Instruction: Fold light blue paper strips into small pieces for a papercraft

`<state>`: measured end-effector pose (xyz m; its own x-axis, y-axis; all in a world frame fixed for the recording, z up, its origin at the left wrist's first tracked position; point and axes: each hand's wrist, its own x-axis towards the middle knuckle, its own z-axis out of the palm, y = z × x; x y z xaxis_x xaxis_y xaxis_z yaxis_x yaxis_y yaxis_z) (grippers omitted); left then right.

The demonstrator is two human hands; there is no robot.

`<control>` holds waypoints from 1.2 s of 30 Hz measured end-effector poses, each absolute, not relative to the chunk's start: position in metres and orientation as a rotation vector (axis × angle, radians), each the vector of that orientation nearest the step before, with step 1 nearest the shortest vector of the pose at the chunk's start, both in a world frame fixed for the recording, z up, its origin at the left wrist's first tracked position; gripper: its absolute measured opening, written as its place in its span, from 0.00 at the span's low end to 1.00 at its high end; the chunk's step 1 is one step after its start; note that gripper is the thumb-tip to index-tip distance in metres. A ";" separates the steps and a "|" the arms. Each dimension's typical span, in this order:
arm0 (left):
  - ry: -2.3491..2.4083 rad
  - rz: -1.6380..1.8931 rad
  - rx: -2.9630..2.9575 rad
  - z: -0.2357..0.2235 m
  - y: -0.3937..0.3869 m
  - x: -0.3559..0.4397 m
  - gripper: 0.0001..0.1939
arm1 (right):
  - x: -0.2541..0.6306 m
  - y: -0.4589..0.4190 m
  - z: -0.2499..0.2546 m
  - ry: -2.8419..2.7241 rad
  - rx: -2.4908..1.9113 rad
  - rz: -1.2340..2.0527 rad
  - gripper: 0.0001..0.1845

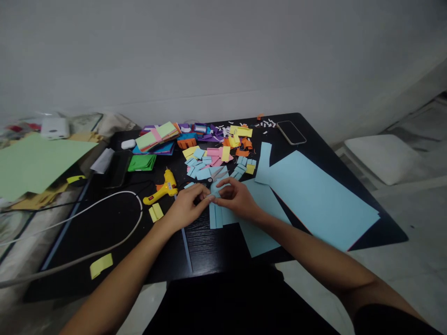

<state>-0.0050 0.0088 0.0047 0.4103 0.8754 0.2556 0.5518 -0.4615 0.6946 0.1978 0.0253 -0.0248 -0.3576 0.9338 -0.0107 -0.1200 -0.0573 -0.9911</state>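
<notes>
Both of my hands meet over the black table, fingertips close together above a folded strip of light blue paper [216,217]. My left hand [191,202] is pinched, and so is my right hand [237,197]; a small piece of light blue paper seems to sit between them, mostly hidden by the fingers. Just beyond the fingers lie scissors [217,175] with the blades pointing away to the right. Small folded light blue pieces [197,163] are heaped behind them. Under my right wrist lies a light blue sheet [261,223].
A yellow glue gun [166,186] lies left of my hands, with a white cable [139,209] looping nearby. Large blue sheets [321,200] cover the table's right side, below a phone [291,132]. Stacked coloured paper [159,135] and green pieces [142,162] lie at the back left.
</notes>
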 end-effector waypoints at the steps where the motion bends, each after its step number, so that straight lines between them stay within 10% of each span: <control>1: 1.211 0.829 2.127 0.003 0.009 -0.006 0.10 | 0.198 0.025 -0.025 -1.362 -0.931 1.556 0.23; 36: 1.251 1.066 1.884 -0.001 0.008 -0.006 0.09 | 0.199 0.022 -0.022 -1.461 -0.893 1.365 0.14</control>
<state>-0.0058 0.0075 -0.0011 0.2213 0.9344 0.2792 0.4242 -0.3500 0.8352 0.1987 0.0215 -0.0223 -0.3172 0.9376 0.1422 -0.0779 0.1237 -0.9893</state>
